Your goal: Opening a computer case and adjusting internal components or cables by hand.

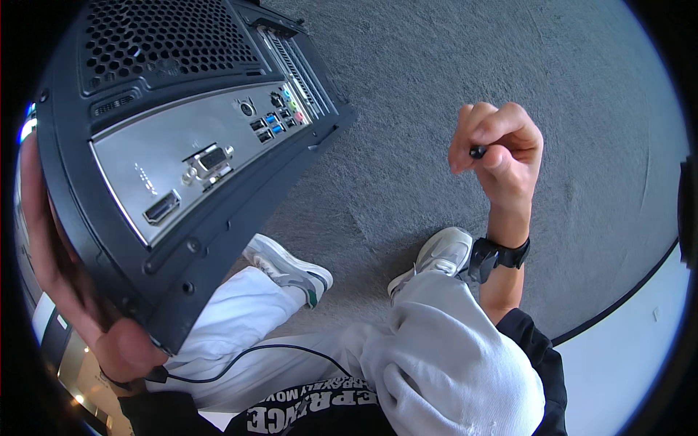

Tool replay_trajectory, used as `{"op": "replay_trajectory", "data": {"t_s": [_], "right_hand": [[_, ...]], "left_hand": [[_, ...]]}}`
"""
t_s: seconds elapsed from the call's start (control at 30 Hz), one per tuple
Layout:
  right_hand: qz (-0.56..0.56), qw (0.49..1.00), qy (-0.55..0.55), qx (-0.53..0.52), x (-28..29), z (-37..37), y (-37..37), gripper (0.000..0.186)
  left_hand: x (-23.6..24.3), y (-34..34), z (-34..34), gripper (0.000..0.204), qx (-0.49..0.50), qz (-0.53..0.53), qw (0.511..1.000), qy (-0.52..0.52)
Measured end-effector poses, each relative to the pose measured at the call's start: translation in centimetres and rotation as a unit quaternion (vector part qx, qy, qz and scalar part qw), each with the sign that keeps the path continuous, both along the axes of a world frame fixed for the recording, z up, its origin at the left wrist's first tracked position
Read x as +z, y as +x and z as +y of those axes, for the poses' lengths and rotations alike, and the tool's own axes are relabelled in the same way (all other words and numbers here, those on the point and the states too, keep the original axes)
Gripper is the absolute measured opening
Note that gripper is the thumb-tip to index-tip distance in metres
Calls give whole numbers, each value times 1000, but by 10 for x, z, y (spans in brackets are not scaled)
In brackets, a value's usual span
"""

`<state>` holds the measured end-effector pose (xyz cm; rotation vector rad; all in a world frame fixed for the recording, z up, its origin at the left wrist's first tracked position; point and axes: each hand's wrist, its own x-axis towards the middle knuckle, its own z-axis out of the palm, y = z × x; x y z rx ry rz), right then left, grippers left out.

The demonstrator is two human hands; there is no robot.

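Note:
A dark grey computer case [233, 232] fills the left of the view, its back turned up, with honeycomb vents [160, 40] and a silver port panel [131, 167]. My left hand [83, 301] grips the case along its left side, fingers wrapped against it and partly hidden. My right hand [498, 149], raised at the right apart from the case, pinches a small black object [477, 151] between curled fingers; what exactly it is, I cannot tell.
Grey carpet [392, 94] lies below, with my two sneakers [440, 251] on it and my legs in white trousers [458, 349]. A thin black cable [262, 347] crosses my lap from the left wrist. A white wall [640, 320] borders the lower right.

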<state>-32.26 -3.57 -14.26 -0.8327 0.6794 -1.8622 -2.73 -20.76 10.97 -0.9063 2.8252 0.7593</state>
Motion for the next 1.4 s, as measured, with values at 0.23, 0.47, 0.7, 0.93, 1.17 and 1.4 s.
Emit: {"op": "replay_trajectory", "data": {"t_s": [0.23, 0.47, 0.7, 0.93, 1.17, 1.4], "right_hand": [[41, 998, 37, -23, 8, -17, 14, 11], [177, 982, -29, -53, 34, -53, 30, 15], [182, 973, -132, -48, 63, -73, 41, 21], [171, 971, -152, -63, 75, -79, 36, 21], [212, 966, -145, -33, 104, -84, 37, 20], [310, 916, -254, 9, 115, -101, 44, 19]], "left_hand": [[-12, -12, 8, 105, 91, 73, 992, 43], [-46, -21, 1, 121, 35, 282, 931, 232], [-31, -11, 0, 134, 118, 205, 968, 87], [-26, -23, -8, 140, 122, 161, 978, 56], [-20, -31, -11, 140, 127, 188, 971, 74], [-16, -36, -12, 134, 153, 189, 967, 78]]}}
